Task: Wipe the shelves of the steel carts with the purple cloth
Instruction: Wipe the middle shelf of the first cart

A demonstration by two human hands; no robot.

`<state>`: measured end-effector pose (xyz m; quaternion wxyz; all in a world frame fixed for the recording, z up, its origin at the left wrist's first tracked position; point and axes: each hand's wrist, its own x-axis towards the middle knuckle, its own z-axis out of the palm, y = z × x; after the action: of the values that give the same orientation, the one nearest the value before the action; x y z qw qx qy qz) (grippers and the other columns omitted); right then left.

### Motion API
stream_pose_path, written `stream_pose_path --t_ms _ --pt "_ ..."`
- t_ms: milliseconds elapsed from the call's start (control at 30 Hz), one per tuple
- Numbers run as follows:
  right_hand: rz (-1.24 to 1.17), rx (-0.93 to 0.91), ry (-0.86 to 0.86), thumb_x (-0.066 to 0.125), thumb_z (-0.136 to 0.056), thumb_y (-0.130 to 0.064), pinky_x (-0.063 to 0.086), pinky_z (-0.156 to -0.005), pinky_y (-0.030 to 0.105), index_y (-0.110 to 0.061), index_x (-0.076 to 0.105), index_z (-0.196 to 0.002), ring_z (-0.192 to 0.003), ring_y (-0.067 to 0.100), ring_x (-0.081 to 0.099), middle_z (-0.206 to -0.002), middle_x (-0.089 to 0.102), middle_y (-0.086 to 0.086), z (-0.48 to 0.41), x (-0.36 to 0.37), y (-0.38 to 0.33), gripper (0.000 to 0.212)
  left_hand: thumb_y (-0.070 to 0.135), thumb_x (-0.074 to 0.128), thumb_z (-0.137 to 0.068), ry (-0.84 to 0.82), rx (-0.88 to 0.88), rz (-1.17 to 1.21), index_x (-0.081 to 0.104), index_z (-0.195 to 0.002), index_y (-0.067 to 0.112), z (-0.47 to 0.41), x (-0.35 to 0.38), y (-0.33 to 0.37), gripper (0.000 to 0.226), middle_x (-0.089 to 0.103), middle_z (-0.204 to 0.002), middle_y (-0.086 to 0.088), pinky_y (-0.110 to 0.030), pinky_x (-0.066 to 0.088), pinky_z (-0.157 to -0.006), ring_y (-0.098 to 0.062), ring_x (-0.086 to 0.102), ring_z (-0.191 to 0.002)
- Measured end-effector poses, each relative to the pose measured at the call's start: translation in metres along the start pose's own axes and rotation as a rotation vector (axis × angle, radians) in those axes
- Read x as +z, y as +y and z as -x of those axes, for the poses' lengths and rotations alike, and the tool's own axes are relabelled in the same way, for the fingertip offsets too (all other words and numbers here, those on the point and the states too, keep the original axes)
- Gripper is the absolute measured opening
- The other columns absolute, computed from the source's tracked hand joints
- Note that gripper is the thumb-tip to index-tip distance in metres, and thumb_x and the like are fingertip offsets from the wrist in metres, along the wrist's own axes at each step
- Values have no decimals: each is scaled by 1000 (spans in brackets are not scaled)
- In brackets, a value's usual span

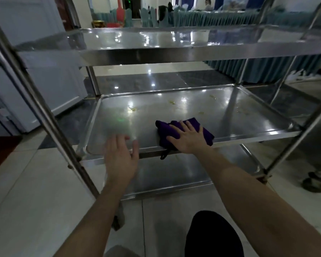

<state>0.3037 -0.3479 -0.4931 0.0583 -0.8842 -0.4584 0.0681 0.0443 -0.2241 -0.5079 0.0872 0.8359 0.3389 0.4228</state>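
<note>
Step in hand: wiping the middle shelf point(239, 115) of the cart point(44, 112). The cloth point(165, 130) lies bunched at the shelf's near edge, right of centre, with one tail hanging over the lip. The right hand point(189, 140) lies flat on it; grip spread, fingers straight, pressing down and pinching nothing. The left hand point(120, 160) is blurred at the near edge, left of the cloth; grip loose and open, holding nothing; contact with the shelf cannot be told. Yellowish stains point(171, 102) dot the far half of the shelf, well apart from the cloth. Judgement: the next move calls for pushing the cloth toward the far edge across those stains, keeping flat pressure. The top shelf point(137, 41) and bottom shelf point(170, 173) look unattended for now.
</note>
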Motion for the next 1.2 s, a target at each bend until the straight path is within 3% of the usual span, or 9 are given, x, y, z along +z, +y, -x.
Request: stream_pose_path --t_ms 67,167,267,600,800,900,1000,1133,1200 --pt "4 -3 13 16 -99 -84 -9 -126 74 -53 3 -169 -168 28 -4 -183 1 -5 -1 4 1 78 36 49 -111 -91 66 -1 65 -124 8 -31 19 24 35 66 -121 -13 -49 44 -105 -35 60 -116" --pt "-2 14 49 12 -94 -87 -11 -125 73 -55 3 -168 -168 25 -4 -183 2 -6 -3 7 3 81 36 41 -116 -306 19 -40 62 -143 7 -61 44 39 44 60 -144 -16 -51 37 -121 -35 50 -141" --pt "2 26 77 9 -91 -86 -13 -124 71 -57 5 -167 -168 23 -4 -183 4 -7 -6 13 6 81 41 34 -118 -439 23 -155 56 -151 8 -56 63 35 52 53 -156 -17 -52 32 -125 -35 42 -153" --pt "-25 -22 36 15 -96 -83 -12 -128 68 -60 6 -166 -168 19 -5 -182 3 -13 -13 7 21 74 45 28 -116 -436 21 -186 48 -160 14 -58 74 23 58 40 -171 -18 -52 23 -132 -34 25 -165" --pt "10 -44 -45 20 -100 -82 -5 -130 66 -57 5 -169 -168 17 -7 -182 1 -11 4 -23 110 75 42 35 -114 -382 8 -187 54 -156 14 -58 74 18 54 45 -168 -19 -54 28 -128 -36 33 -161" --pt "21 55 -98 26 -99 -86 -5 -131 65 -59 4 -168 -167 14 -10 -182 -2 -14 12 -41 171 77 55 22 -108 -432 9 -203 50 -160 18 -60 70 18 69 41 -172 -15 -53 26 -130 -33 31 -162" --pt "16 63 -82 17 -85 -97 -5 -130 66 -58 3 -167 -167 15 -8 -182 -1 -15 10 -40 192 92 71 19 -98 -426 -26 -190 51 -159 24 -64 66 23 84 38 -174 -8 -52 22 -131 -28 28 -164" --pt "3 -9 -9 12 -86 -97 -7 -126 71 -59 -1 -165 -168 20 -6 -182 1 -10 0 -28 188 89 74 22 -97 -395 -66 -193 53 -158 18 -62 81 71 89 42 -172 -9 -47 15 -133 -27 26 -165" --pt "-8 -23 -18 10 -86 -97 -9 -125 73 -58 -1 -166 -168 22 -7 -183 -1 -8 0 -27 186 90 65 27 -107 -407 -39 -191 52 -159 17 -60 103 118 75 40 -173 -12 -48 15 -135 -28 24 -166"
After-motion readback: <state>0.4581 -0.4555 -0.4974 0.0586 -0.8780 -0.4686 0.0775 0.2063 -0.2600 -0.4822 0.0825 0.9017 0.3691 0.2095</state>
